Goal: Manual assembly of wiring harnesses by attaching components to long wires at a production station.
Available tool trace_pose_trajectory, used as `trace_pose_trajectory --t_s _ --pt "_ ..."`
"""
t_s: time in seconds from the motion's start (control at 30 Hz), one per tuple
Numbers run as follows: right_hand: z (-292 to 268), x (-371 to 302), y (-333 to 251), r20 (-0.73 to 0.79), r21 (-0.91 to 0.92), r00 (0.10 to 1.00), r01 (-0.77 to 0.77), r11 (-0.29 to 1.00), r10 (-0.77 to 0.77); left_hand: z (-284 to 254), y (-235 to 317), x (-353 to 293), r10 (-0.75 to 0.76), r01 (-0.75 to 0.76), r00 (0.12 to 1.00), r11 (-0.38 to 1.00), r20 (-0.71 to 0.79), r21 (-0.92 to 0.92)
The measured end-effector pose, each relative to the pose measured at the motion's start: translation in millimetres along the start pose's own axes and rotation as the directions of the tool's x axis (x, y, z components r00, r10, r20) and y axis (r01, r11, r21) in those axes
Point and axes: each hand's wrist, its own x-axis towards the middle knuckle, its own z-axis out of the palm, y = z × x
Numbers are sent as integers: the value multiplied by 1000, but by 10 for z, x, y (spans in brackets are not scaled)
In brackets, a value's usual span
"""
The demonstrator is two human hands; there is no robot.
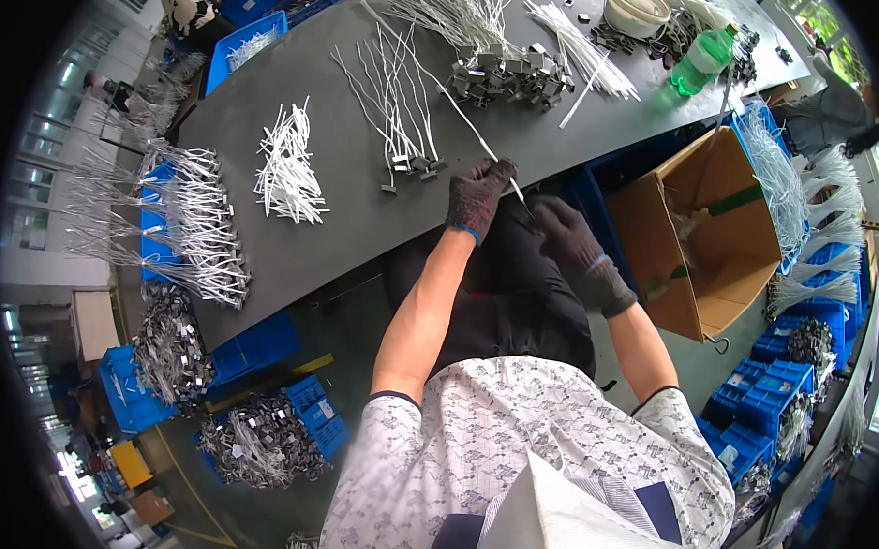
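One white cable [462,115], likely light and flexible, spans the tabletop [350,208] edge, best gripped near its tip [517,190], where the left hand [475,195] clasps it (right hand [566,232] blurred; hold cannot be determined).

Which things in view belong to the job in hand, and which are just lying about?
Likely the job: white cable, gripped by the left hand; right hand, blurred near its tip; white pieces; metal parts.

Apparently just lying about: green bottle; bowl; cardboard box.

Factory workshop: long grey workbench [271,254], stacked blue crates [763,385].
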Motion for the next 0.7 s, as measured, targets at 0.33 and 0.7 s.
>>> trace_pose_trajectory --t_s 0.33,0.7 --pt "247 860 367 -91 120 972 228 966 -218 -119 -209 -56 84 -96 995 909 48 406" --pt "-233 1822 -357 -439 -743 665 109 661 -603 -1315 134 882 -173 209 978 867 -120 453"
